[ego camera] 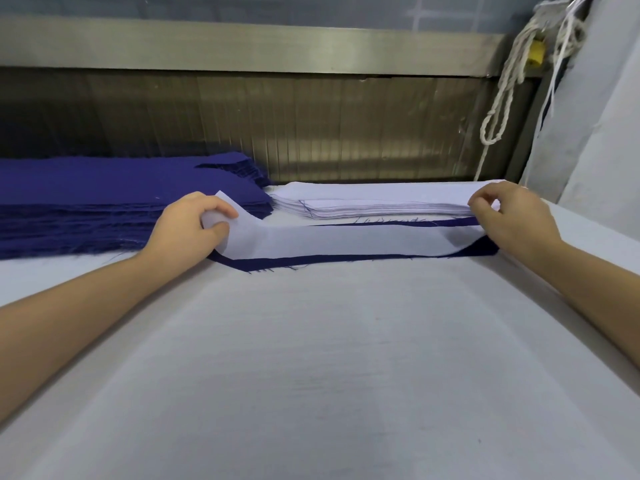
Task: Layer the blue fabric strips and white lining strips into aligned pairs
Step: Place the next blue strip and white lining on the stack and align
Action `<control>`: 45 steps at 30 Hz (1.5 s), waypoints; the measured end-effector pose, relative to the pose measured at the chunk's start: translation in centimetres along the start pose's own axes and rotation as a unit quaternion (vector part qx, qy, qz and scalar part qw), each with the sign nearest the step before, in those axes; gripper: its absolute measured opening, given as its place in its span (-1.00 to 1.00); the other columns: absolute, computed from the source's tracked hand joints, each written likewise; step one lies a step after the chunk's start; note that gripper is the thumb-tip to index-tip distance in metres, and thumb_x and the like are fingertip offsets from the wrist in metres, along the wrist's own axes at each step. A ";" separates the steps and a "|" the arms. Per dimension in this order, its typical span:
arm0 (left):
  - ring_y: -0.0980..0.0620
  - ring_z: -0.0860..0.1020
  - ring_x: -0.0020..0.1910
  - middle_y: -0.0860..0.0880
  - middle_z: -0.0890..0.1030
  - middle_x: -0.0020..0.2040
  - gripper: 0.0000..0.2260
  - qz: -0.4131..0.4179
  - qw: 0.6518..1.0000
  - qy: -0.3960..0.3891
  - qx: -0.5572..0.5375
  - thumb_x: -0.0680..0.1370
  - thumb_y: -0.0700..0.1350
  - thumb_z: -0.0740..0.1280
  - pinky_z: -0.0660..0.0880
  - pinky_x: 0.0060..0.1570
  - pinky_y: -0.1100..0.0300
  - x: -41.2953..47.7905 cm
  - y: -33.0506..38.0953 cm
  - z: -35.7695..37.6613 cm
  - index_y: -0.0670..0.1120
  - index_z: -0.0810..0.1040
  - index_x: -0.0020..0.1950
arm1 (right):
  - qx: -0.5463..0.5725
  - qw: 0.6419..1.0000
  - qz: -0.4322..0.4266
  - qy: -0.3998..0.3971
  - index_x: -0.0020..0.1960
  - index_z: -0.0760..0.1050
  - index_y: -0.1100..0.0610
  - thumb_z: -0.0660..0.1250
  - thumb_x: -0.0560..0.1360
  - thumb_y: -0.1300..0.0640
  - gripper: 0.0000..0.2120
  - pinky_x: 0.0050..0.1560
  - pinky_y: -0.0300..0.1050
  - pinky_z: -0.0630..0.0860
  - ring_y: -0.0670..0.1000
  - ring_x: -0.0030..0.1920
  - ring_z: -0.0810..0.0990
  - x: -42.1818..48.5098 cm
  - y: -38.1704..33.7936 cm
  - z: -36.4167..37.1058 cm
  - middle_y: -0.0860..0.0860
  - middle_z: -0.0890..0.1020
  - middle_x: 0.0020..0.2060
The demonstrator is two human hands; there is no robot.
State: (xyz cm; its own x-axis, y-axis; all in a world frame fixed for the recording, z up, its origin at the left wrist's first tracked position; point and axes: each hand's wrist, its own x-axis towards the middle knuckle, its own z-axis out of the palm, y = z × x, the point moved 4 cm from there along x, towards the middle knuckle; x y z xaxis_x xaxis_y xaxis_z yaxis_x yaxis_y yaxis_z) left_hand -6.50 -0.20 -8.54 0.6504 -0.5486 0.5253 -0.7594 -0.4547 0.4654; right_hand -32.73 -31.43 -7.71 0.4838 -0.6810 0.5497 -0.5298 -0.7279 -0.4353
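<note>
A white lining strip (346,239) lies along a blue fabric strip (311,260), whose edges show in front and behind it. My left hand (188,223) pinches the white strip's left end, which is lifted and curled. My right hand (509,216) pinches the strip's right end, where the blue strip's corner shows beneath. Behind on the left sits a tall stack of blue strips (86,199). A stack of white lining strips (381,199) sits behind the pair, centre right.
The pair lies on a wide white padded table (329,358). A metal-framed ribbed panel (311,126) runs along the back edge. White ropes (502,91) hang at the back right beside a grey upright surface (595,116).
</note>
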 end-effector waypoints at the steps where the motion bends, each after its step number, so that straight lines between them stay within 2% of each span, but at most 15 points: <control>1: 0.08 0.36 -0.24 -0.03 0.48 -0.06 -0.79 0.001 1.000 0.002 0.000 0.49 -0.28 0.28 0.28 -0.15 0.19 0.0 0.0 0.0 -0.02 0.60 -0.01 | -0.002 1.000 -0.003 -0.001 -0.05 0.55 0.11 0.14 0.54 0.09 -0.78 -0.09 -0.04 0.41 0.14 -0.10 0.50 0.0 0.0 0.1 0.06 0.59 -0.06; 4: 0.08 0.36 -0.22 -0.01 0.48 -0.05 -0.82 0.007 1.000 0.008 -0.001 0.51 -0.27 0.28 0.29 -0.12 0.20 0.1 0.0 0.0 -0.05 0.61 0.01 | 0.006 1.000 -0.005 -0.023 -0.03 0.56 0.10 0.15 0.55 0.04 -0.76 -0.07 -0.03 0.44 0.13 -0.09 0.52 -0.2 0.0 0.5 0.05 0.60 -0.10; 6: 0.08 0.36 -0.21 -0.01 0.49 -0.05 -0.82 0.010 1.000 0.007 -0.007 0.53 -0.27 0.27 0.28 -0.11 0.21 0.0 0.0 0.0 -0.06 0.61 0.00 | 0.006 0.999 -0.006 -0.039 -0.10 0.57 0.09 0.21 0.52 0.06 -0.81 -0.11 -0.04 0.46 0.12 -0.16 0.53 -0.2 0.1 0.5 0.04 0.61 -0.17; 8: 0.06 0.38 -0.16 -0.02 0.50 -0.06 -0.80 0.016 1.000 0.001 -0.016 0.54 -0.28 0.26 0.25 -0.11 0.24 0.0 0.0 -0.1 -0.04 0.62 -0.02 | 0.008 0.999 -0.012 -0.051 -0.19 0.56 0.08 0.27 0.47 0.16 -0.88 -0.16 -0.13 0.37 0.05 -0.25 0.51 -0.1 0.1 0.6 0.04 0.62 -0.24; 11: 0.06 0.38 -0.12 -0.01 0.47 -0.11 -0.75 0.020 0.999 0.004 -0.030 0.54 -0.31 0.24 0.25 -0.20 0.34 0.1 0.0 -0.3 -0.02 0.64 -0.03 | 0.008 0.999 -0.013 -0.051 -0.19 0.60 0.11 0.26 0.41 0.33 -0.81 -0.16 -0.20 0.31 -0.08 -0.35 0.43 0.1 0.0 0.6 0.02 0.57 -0.30; 14: 0.08 0.37 -0.16 0.07 0.41 -0.18 -0.74 0.000 0.998 0.016 -0.066 0.55 -0.29 0.22 0.30 -0.20 0.46 0.2 -0.2 -0.6 0.01 0.62 -0.03 | 0.014 0.999 -0.023 -0.044 -0.14 0.63 0.14 0.21 0.43 0.38 -0.74 -0.11 -0.19 0.34 0.01 -0.28 0.44 0.2 -0.1 0.6 0.04 0.57 -0.26; 18: 0.11 0.41 -0.20 0.11 0.43 -0.17 -0.76 -0.015 0.994 0.026 -0.106 0.54 -0.29 0.22 0.33 -0.13 0.27 0.1 -0.2 -0.8 -0.02 0.62 -0.01 | 0.037 0.999 -0.030 -0.013 -0.16 0.61 0.16 0.20 0.45 0.42 -0.74 -0.15 -0.20 0.32 0.07 -0.25 0.47 0.1 -0.3 0.2 0.09 0.58 -0.26; 22: 0.27 0.44 -0.36 0.23 0.51 -0.28 -0.76 -0.002 0.993 0.009 -0.116 0.50 -0.32 0.25 0.30 -0.29 0.39 -0.1 0.2 -0.8 -0.02 0.61 -0.06 | 0.043 0.999 -0.011 -0.005 -0.14 0.62 0.19 0.19 0.49 0.41 -0.74 -0.11 -0.22 0.32 0.03 -0.19 0.47 0.3 0.2 0.1 0.06 0.57 -0.22; 24: 0.38 0.45 -0.41 0.26 0.55 -0.30 -0.77 0.006 0.994 -0.022 -0.110 0.48 -0.34 0.26 0.30 -0.38 0.49 -0.3 0.4 -0.6 -0.04 0.61 -0.10 | 0.046 0.999 0.006 -0.028 -0.14 0.62 0.18 0.18 0.50 0.38 -0.74 -0.06 -0.20 0.34 0.02 -0.13 0.47 0.2 0.5 0.5 0.04 0.58 -0.18; 26: 0.39 0.46 -0.36 0.18 0.60 -0.15 -0.76 0.011 0.995 -0.050 -0.090 0.47 -0.34 0.27 0.29 -0.40 0.54 -0.2 0.4 -0.4 -0.02 0.62 -0.13 | 0.038 0.998 0.010 -0.052 -0.13 0.62 0.18 0.19 0.50 0.36 -0.75 -0.01 -0.19 0.35 0.01 -0.10 0.47 0.2 0.8 0.8 0.03 0.58 -0.16; 29: 0.24 0.50 -0.15 0.10 0.61 -0.04 -0.76 0.012 0.996 -0.070 -0.050 0.47 -0.32 0.28 0.32 -0.21 0.46 -0.1 0.2 -0.2 0.00 0.62 -0.14 | 0.027 0.997 0.006 -0.073 -0.12 0.63 0.18 0.24 0.49 0.34 -0.80 -0.02 -0.18 0.34 0.01 -0.12 0.47 0.2 0.9 1.0 0.03 0.58 -0.18; 32: 0.15 0.47 -0.04 0.09 0.58 -0.02 -0.78 0.022 0.997 -0.073 -0.024 0.48 -0.31 0.29 0.30 -0.04 0.31 0.0 0.1 0.0 0.01 0.61 -0.13 | 0.013 0.996 0.002 -0.093 -0.13 0.62 0.16 0.28 0.45 0.35 -0.83 -0.05 -0.19 0.33 0.02 -0.15 0.48 0.3 0.9 1.2 0.04 0.58 -0.21; 39: 0.31 0.43 -0.23 0.16 0.50 -0.17 -0.85 0.068 0.996 -0.059 0.025 0.50 -0.26 0.34 0.29 -0.23 0.49 0.1 -0.1 0.1 -0.03 0.62 -0.09 | -0.014 0.995 -0.003 -0.097 -0.17 0.63 0.14 0.27 0.44 0.36 -0.80 -0.10 -0.19 0.32 0.03 -0.19 0.46 0.6 1.0 1.4 0.02 0.57 -0.26; 42: 0.34 0.43 -0.23 0.09 0.51 -0.15 -0.83 0.081 0.996 -0.027 0.016 0.49 -0.28 0.34 0.28 -0.26 0.52 0.1 0.2 -0.1 -0.01 0.61 -0.10 | -0.007 0.998 -0.020 -0.057 -0.17 0.64 0.18 0.22 0.44 0.41 -0.74 -0.09 -0.25 0.30 0.01 -0.19 0.46 0.5 0.8 1.0 0.03 0.57 -0.26; 45: 0.40 0.42 -0.20 0.12 0.49 -0.17 -0.82 0.086 0.996 -0.012 0.012 0.47 -0.30 0.32 0.26 -0.26 0.58 0.0 0.4 -0.3 -0.03 0.61 -0.10 | 0.001 0.999 -0.031 -0.028 -0.18 0.64 0.20 0.17 0.42 0.47 -0.68 -0.22 -0.37 0.23 0.02 -0.21 0.45 0.4 0.5 0.5 0.05 0.57 -0.26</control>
State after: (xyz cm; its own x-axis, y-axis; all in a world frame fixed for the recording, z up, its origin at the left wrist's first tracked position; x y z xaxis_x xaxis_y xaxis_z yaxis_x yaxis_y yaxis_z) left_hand -6.78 -0.17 -8.15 0.5103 -0.6360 0.5789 -0.8599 -0.3692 0.3524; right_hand -32.45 -32.13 -8.09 0.5546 -0.6372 0.5351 -0.4954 -0.7695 -0.4029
